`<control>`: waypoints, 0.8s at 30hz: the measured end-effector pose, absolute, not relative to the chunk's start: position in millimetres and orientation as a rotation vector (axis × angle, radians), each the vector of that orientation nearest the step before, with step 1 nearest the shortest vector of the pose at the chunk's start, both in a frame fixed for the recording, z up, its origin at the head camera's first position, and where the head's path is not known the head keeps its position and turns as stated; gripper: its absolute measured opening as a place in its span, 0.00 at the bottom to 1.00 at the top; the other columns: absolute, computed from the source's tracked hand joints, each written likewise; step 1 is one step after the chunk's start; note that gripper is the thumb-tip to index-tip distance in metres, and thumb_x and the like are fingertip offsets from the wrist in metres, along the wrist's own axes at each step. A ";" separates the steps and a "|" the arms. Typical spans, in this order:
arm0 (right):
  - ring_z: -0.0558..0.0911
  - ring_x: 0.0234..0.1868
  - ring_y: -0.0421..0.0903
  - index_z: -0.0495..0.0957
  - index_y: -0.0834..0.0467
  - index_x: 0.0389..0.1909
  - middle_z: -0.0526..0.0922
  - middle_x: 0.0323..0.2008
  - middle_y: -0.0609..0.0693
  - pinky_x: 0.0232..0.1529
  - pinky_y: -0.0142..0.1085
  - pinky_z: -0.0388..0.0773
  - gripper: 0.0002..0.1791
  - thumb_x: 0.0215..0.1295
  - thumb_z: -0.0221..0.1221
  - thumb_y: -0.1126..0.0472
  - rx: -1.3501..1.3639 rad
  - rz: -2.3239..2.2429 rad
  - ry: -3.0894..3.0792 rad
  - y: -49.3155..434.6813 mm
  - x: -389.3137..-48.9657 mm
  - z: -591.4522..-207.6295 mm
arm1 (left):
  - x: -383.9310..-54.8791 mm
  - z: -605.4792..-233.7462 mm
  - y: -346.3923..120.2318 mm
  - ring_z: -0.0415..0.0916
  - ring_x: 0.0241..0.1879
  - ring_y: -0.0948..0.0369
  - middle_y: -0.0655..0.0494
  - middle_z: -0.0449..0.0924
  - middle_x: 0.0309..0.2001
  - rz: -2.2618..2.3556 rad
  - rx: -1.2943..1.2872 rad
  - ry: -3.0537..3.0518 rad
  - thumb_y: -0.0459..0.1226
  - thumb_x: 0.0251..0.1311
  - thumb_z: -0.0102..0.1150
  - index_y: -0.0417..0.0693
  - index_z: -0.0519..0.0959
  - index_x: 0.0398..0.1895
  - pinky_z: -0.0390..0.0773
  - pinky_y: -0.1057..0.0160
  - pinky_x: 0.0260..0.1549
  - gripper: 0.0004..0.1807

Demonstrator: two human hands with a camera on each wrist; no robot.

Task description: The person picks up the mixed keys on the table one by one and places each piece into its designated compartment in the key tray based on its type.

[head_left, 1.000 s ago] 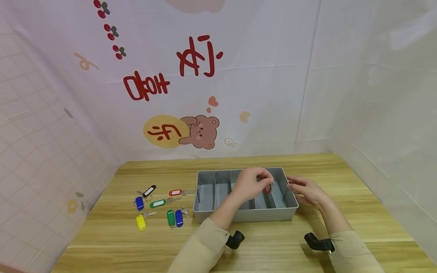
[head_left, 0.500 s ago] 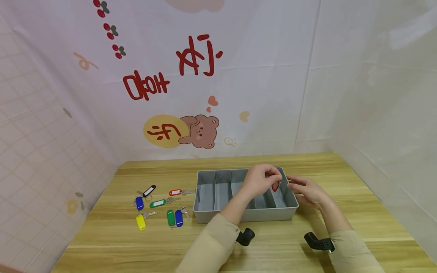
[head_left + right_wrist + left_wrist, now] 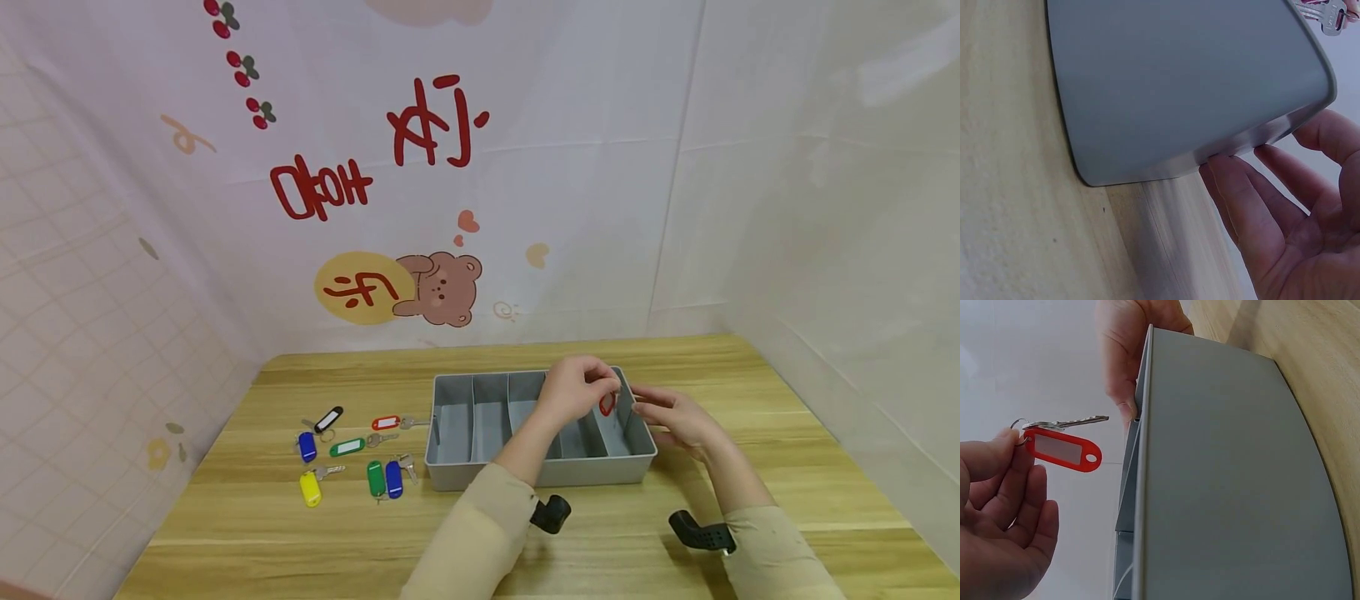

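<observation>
Tag (image 3: 1057,450), red, shifted over rightmost compartment (image 3: 619,437), ring (image 3: 1017,420) pinched by left hand (image 3: 567,392); straight-fingered right hand (image 3: 681,419) touches tray (image 3: 585,474).

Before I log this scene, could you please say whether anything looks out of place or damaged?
Nothing stands out: the gray tray sits flat without visible damage, and the tagged keys to its left lie spread on the table.

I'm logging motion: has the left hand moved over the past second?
Yes. In the head view, the left hand has shifted right against the tray, toward its right end.
</observation>
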State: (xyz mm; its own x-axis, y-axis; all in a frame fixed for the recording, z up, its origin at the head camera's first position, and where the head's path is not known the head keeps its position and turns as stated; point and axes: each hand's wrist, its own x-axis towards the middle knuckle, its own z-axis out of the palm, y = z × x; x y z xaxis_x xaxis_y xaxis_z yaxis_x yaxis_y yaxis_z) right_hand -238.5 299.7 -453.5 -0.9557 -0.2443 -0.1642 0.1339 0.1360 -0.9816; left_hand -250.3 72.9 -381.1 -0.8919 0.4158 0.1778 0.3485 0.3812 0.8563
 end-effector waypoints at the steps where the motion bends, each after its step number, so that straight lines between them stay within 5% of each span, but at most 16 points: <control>1: 0.79 0.51 0.44 0.52 0.72 0.74 0.72 0.62 0.64 0.48 0.43 0.81 0.35 0.74 0.55 0.61 -0.107 -1.891 2.131 299.6 -238.3 -453.3 | -251.4 -381.5 73.5 0.73 0.25 0.69 0.63 0.82 0.25 1.554 0.702 2.559 0.39 0.64 0.65 0.53 0.86 0.31 0.71 0.68 0.25 0.05; 12: 0.78 0.55 0.47 0.52 0.71 0.74 0.68 0.65 0.65 0.49 0.43 0.80 0.36 0.74 0.55 0.59 -0.095 -1.880 2.135 299.0 -237.9 -452.0 | -257.8 -382.4 81.0 0.74 0.28 0.70 0.67 0.81 0.24 1.556 0.590 2.593 0.39 0.64 0.66 0.54 0.87 0.30 0.73 0.69 0.27 0.05; 24: 0.80 0.51 0.46 0.51 0.72 0.74 0.75 0.60 0.59 0.49 0.43 0.81 0.37 0.73 0.56 0.61 -0.079 -1.926 2.105 299.4 -238.4 -453.4 | -266.0 -379.9 87.2 0.72 0.23 0.67 0.60 0.83 0.22 1.570 0.546 2.590 0.39 0.64 0.66 0.52 0.87 0.28 0.69 0.69 0.22 0.07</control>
State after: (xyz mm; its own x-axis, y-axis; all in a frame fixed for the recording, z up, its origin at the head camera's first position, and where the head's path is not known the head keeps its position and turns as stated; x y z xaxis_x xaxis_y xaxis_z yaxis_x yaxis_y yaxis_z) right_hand -238.4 299.4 -453.4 -0.9574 -0.2316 -0.1724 0.1512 0.1064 -0.9828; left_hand -266.0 87.2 -379.9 -0.9351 0.3309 0.1270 0.2657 0.4174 0.8690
